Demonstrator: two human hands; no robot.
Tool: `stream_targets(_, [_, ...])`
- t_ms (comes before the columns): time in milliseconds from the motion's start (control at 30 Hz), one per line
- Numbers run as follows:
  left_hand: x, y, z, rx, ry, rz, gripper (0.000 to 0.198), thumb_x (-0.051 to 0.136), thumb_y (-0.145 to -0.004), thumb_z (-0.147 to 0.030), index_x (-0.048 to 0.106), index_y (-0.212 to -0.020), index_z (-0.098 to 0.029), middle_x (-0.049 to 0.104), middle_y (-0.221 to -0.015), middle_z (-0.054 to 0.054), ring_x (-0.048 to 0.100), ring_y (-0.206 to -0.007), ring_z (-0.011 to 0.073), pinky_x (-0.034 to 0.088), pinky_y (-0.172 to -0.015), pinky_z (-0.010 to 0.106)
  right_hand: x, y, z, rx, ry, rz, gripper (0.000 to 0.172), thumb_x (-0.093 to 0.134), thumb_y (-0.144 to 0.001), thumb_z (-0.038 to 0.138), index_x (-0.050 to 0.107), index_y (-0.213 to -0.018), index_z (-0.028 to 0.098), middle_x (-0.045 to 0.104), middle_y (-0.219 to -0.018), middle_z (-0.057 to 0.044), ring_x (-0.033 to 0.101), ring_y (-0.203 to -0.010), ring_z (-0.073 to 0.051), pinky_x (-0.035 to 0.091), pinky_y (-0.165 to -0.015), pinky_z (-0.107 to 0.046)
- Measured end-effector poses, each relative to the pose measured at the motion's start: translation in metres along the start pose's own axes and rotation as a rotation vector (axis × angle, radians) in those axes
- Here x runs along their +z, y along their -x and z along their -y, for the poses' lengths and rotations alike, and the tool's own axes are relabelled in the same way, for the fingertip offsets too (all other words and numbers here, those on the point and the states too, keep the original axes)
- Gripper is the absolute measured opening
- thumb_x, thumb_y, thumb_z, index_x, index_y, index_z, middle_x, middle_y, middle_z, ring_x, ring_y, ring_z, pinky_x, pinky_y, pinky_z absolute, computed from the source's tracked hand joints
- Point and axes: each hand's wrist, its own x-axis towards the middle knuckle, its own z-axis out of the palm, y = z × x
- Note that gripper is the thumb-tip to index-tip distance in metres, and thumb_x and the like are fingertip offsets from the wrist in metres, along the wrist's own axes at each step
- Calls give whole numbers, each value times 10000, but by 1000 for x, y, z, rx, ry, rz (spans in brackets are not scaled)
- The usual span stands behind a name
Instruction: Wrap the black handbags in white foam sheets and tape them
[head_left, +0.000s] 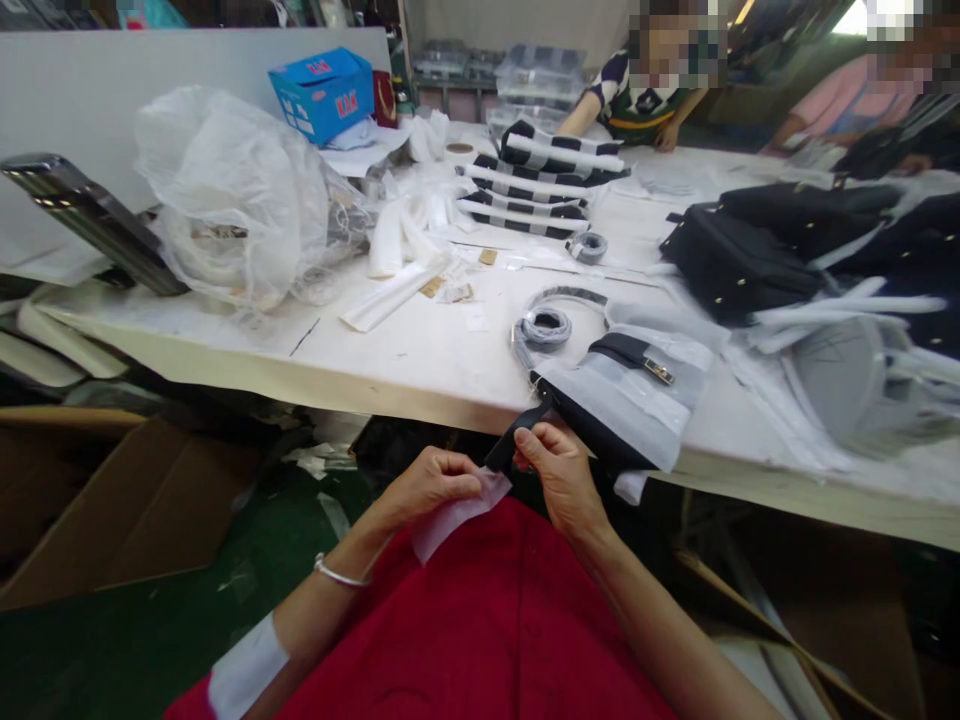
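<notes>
A black handbag [637, 400] partly covered in thin white wrapping lies at the table's front edge, its metal clasp [659, 371] facing up. From its near corner a black strap [517, 436] hangs toward me. My right hand [561, 470] pinches this strap between thumb and fingers. My left hand [439, 485] is closed on a small sheet of white tissue paper [461, 515], which touches the strap's free end. Beside the bag rests a coiled, wrapped strap [545, 328].
Wrapped black bags [536, 180] are stacked at the back; more black bags [750, 250] lie right. A clear plastic bag [232, 190], a blue box [322, 95] and white paper rolls [394, 295] occupy the left. Two people sit across. Cardboard boxes [142, 500] stand below.
</notes>
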Motion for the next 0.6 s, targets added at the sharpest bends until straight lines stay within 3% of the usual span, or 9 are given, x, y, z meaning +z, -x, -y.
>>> stream_targets(400, [5, 5, 9, -19, 221, -106, 334, 807, -600, -417, 749, -724, -113, 659, -613, 15, 472, -521, 80, 332, -533, 196, 0, 0, -2, 8, 4, -40, 348, 790, -688, 510, 672, -707, 184, 593, -624, 28, 507, -584, -115, 399, -571, -242])
stream_targets(600, [19, 2, -1, 6, 281, -177, 429, 842, -570, -486, 737, -731, -103, 644, -616, 17, 471, -521, 83, 316, -512, 196, -2, -1, -6, -4, 59, -29, 324, 780, -701, 485, 681, -701, 176, 579, -620, 26, 490, -596, -115, 386, -576, -242])
